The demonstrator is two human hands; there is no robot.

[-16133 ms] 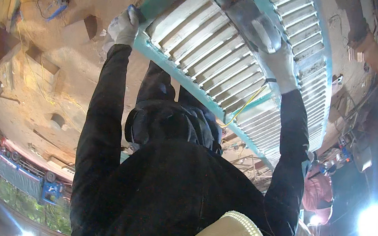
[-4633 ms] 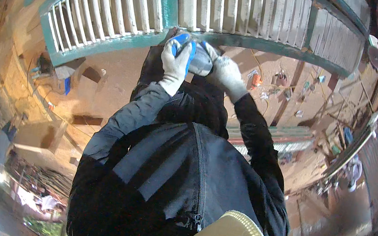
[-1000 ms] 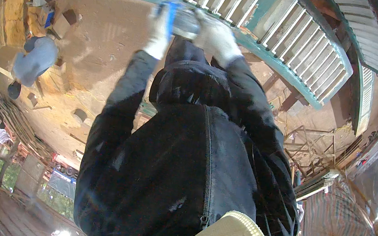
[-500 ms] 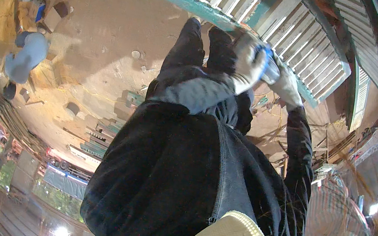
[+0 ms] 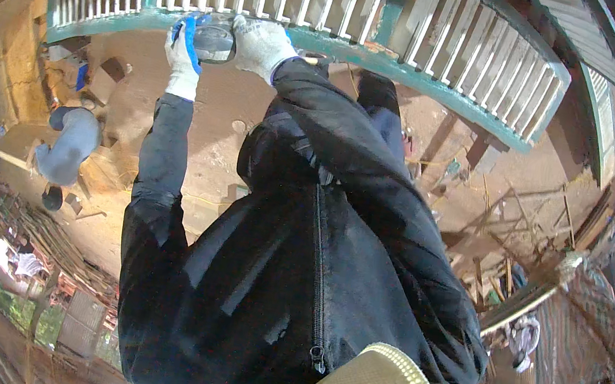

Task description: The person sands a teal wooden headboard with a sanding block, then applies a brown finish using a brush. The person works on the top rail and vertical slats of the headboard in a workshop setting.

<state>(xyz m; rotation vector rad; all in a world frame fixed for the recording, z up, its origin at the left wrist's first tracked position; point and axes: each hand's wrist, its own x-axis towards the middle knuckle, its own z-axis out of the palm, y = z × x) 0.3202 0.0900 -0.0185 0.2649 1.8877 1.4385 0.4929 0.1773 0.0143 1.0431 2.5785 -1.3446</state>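
A long shutter panel with a green frame and white slats lies across the top of the view. Both hands wear white work gloves, the left showing blue coating on the fingers. Between them, at the near green rail on the left part of the panel, is a dark rounded handheld power tool with a bit of blue. My left hand is closed round its left side. My right hand grips its right end. The tool's underside is hidden, so contact with the rail cannot be made out.
Another louvred panel stands at the far right. A person in grey-blue clothes bends over wooden pieces at the left. Thin sticks and scraps litter the ground at right. Stacked long timber lies at lower left.
Both hands and the tool have moved left along the shutter's near rail, from its right part. My left arm now reaches forward, while the right one crosses my body.
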